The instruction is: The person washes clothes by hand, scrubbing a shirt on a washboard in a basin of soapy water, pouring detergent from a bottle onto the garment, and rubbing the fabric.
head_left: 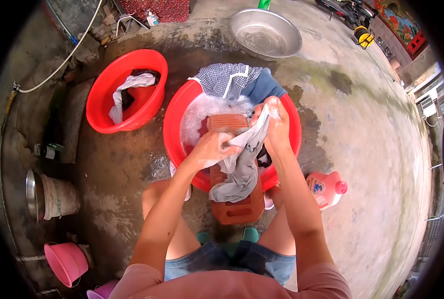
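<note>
Two hands, left hand (211, 148) and right hand (276, 124), fingers clenched on gray cloth (239, 177), draped over washboard (239, 212) propped in foamy red basin (172, 124). Probably limp, wet-heavy, soap-slick; best held by bunched folds.

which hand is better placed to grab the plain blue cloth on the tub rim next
Probably the right hand: it is close to the plain blue cloth, while the left hand is farther off. Both hold the grey cloth, so the right would have to let go first.
</note>
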Demonstrator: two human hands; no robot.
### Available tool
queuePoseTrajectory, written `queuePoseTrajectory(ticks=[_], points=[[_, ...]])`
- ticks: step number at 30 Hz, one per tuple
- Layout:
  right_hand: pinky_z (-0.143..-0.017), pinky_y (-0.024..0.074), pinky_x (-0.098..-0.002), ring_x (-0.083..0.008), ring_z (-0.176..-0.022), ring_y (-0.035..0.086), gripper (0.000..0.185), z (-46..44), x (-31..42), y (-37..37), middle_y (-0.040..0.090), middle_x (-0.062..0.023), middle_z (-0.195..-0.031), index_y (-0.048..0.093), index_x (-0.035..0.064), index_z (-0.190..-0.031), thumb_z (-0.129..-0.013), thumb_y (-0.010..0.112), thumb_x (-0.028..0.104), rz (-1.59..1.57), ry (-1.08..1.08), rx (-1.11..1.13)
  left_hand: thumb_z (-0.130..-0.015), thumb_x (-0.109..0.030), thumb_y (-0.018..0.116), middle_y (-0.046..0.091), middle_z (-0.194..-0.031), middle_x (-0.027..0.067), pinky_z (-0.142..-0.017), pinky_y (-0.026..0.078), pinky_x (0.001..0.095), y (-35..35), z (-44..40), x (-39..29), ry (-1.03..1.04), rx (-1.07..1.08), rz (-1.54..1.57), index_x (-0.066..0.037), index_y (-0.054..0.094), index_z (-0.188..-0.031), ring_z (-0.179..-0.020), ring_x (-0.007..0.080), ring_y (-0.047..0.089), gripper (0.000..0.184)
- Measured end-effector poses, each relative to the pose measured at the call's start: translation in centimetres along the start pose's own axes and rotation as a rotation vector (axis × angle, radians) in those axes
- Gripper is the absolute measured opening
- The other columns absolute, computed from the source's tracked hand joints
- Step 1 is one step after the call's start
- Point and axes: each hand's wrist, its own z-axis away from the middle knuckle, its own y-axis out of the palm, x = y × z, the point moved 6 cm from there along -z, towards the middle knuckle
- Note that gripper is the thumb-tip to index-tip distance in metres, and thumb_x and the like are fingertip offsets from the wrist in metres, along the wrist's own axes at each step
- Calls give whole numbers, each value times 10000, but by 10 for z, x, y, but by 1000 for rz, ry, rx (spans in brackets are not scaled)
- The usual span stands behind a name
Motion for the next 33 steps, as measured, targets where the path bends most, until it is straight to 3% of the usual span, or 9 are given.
queuePoseTrajectory(ticks=[10, 12, 14, 17, 20, 21, 23, 26, 33], points=[[-653, 457, -333, -251, -676, 577, 163, 56, -1, 71, 547, -99, -696, 538, 89, -828, -854, 542, 250, 788, -490, 91, -818, -83, 548, 524, -709, 19, -506, 427, 209, 13, -8, 5, -111, -519, 1576, -86, 488, -829, -591, 93, 509, 61], [-625, 470, -337, -247, -626, 574, 139, 74, -8, 83, 546, -77, -644, 559, 95, -773, -803, 590, 227, 1132, -751, 249, -895, -247, 515, 459, -650, -32, -504, 423, 223, 27, -22, 12, 256, -67, 1707, -130, 456, -783, -569, 83, 480, 173], [-569, 470, -320, -222, -570, 564, 123, 74, -15, 85, 544, -59, -611, 560, 98, -708, -755, 619, 194, 1347, -859, 247, -896, -302, 506, 458, -656, -27, -559, 433, 239, 40, -6, -8, -137, -583, 1988, -140, 453, -777, -600, 91, 483, 208], [-442, 453, -262, -151, -476, 539, 142, 50, -13, 74, 540, -39, -588, 533, 96, -595, -689, 633, 129, 1471, -784, -11, -933, -262, 415, 545, -837, 0, -760, 453, 265, 28, -6, -11, -196, -534, 1736, -140, 518, -881, -816, 103, 535, 168], [-377, 386, -298, -184, -381, 476, 103, 94, -14, 99, 491, -53, -501, 572, 109, -601, -685, 630, 91, 1095, -1200, 301, -929, -302, 417, 559, -897, -4, -767, 446, 241, 40, -46, 20, 499, 75, 1837, -115, 553, -961, -851, 92, 532, 233], [-383, 391, -299, -179, -380, 480, 113, 66, -58, 87, 496, -46, -504, 566, 116, -594, -666, 654, 116, 1888, -1004, 216, -930, -293, 417, 563, -914, -5, -765, 443, 230, 37, -39, 12, 569, 197, 1833, -109, 560, -986, -860, 86, 532, 240], [-393, 397, -306, -186, -381, 487, 147, 46, -78, 69, 503, -40, -503, 551, 122, -576, -672, 660, 146, 2318, -769, 117, -934, -278, 408, 569, -918, -9, -737, 447, 216, 30, -4, -4, -186, -607, 1606, -99, 568, -1005, -861, 76, 535, 250], [-401, 403, -327, -223, -388, 499, 224, 75, -19, 89, 507, -45, -493, 520, 119, -543, -745, 607, 157, 1298, -999, 195, -921, -299, 436, 570, -944, 5, -744, 461, 232, 51, -25, 58, 142, -380, 1643, -78, 554, -1032, -870, 98, 549, 274], [-407, 345, -317, -112, -410, 419, 377, -4, -25, 19, 441, -70, -447, 532, 25, -569, -836, 562, 289, 1100, -279, 108, -874, -414, 505, 549, -876, 21, -691, 448, 234, 15, 0, 7, -144, -362, 1492, -78, 547, -975, -817, 106, 538, 353]])
